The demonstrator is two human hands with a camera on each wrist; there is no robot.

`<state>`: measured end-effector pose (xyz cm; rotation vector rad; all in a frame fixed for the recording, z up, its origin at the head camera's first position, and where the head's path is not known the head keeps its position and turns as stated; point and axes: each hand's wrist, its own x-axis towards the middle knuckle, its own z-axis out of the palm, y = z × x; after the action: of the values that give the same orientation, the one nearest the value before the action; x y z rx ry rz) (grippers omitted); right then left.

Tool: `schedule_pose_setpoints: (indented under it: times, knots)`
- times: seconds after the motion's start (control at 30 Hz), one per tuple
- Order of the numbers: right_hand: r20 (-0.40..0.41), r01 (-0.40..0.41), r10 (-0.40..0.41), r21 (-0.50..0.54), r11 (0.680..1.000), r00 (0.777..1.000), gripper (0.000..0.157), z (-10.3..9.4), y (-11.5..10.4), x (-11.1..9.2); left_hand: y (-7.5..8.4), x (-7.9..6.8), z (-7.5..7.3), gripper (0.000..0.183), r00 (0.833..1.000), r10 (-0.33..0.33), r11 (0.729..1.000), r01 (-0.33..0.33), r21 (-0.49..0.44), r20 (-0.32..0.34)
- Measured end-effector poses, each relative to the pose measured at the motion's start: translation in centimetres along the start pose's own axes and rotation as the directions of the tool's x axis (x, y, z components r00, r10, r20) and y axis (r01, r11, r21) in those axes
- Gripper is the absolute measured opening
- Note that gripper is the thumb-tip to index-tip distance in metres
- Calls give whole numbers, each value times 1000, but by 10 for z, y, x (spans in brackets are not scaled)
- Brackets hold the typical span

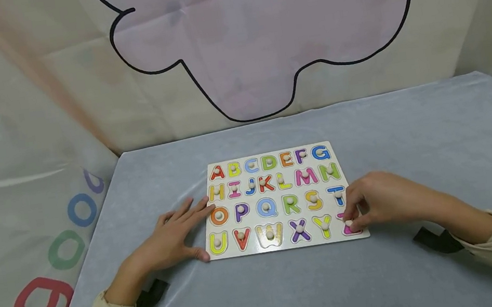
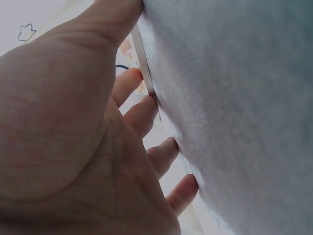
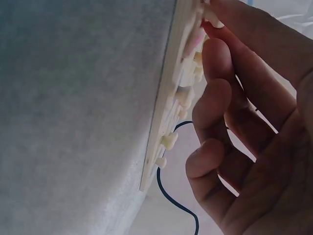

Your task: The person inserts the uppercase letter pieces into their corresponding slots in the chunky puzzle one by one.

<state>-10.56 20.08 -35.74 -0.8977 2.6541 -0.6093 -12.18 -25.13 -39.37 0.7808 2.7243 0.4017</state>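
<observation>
A white alphabet board (image 1: 255, 221) lies flat on the table, its rows of colourful letter pieces each bearing a small round knob. With thumb and fingertips, my right hand (image 1: 382, 200) pinches the knob (image 3: 213, 18) of the pink letter Z piece (image 1: 345, 231) in the lower right corner. Fingers partly cover that piece in the head view. At the opposite side, my left hand (image 1: 168, 240) rests with spread, fairly straight fingers against the board's left edge. Its thumb reaches the lower left corner. In the left wrist view the fingertips (image 2: 168, 149) touch along the board's edge.
Grey-blue cloth covers the table (image 1: 266, 297). Behind it hangs a pale sheet (image 1: 236, 86) with a black-outlined drawing, and another sheet with coloured figures (image 1: 66, 249) hangs at the left. Black straps (image 1: 437, 240) sit at both wrists.
</observation>
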Motion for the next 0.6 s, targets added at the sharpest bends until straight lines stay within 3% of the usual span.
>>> schedule_pose_setpoints:
  times: [0.6]
  knots:
    - [-9, -2, 1, -88, 996, 1000, 16, 5, -4, 2, 1, -2, 2, 105, 1000, -17, 1000, 17, 11, 1]
